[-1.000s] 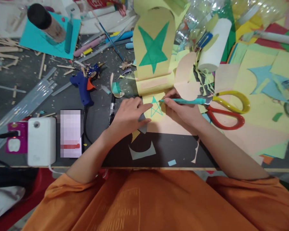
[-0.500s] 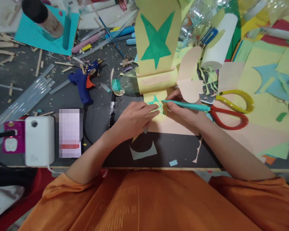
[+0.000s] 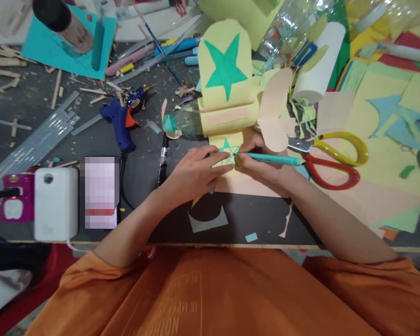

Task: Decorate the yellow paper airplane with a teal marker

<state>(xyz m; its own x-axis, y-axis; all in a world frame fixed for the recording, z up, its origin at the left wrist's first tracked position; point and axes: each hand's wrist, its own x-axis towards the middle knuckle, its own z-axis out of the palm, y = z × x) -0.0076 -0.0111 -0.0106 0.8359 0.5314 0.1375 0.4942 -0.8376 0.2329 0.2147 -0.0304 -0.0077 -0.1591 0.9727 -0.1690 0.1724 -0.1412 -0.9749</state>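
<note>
While the left hand (image 3: 196,173) lies flat with its fingers spread, pressing down on the yellow paper strip (image 3: 227,156) and grasping nothing, the right hand (image 3: 266,165) is clenched around a teal marker (image 3: 271,159), whose tip touches the small green outlined star (image 3: 228,155) drawn on that strip. The strip sits near the middle of the worktop (image 3: 42,112), a little in from its near edge, lying partly on a peach sheet (image 3: 252,184). Just beyond the strip, towards the far edge, stands a yellow paper piece with a rounded top bearing a solid green star (image 3: 226,65), with a peach band (image 3: 227,115) across its lower part. A clear plastic bottle (image 3: 184,123) lies on its side just left of that piece. Scissors with one yellow and one red handle (image 3: 332,158) lie to the right of the marker, close to the right hand. A black pen (image 3: 163,158) lies just left of the left hand, and a blue glue gun (image 3: 121,123) lies farther left, with clear glue sticks (image 3: 38,144) beyond it towards the left edge. At the near left corner sit a white adapter (image 3: 56,203) plugged into a pink socket block (image 3: 16,203). A white paper roll (image 3: 320,63) stands towards the far right, among loose coloured paper sheets and offcuts that cover the right side of the worktop. Small grey and blue paper scraps (image 3: 208,221) lie along the near edge, between the two forearms.
</note>
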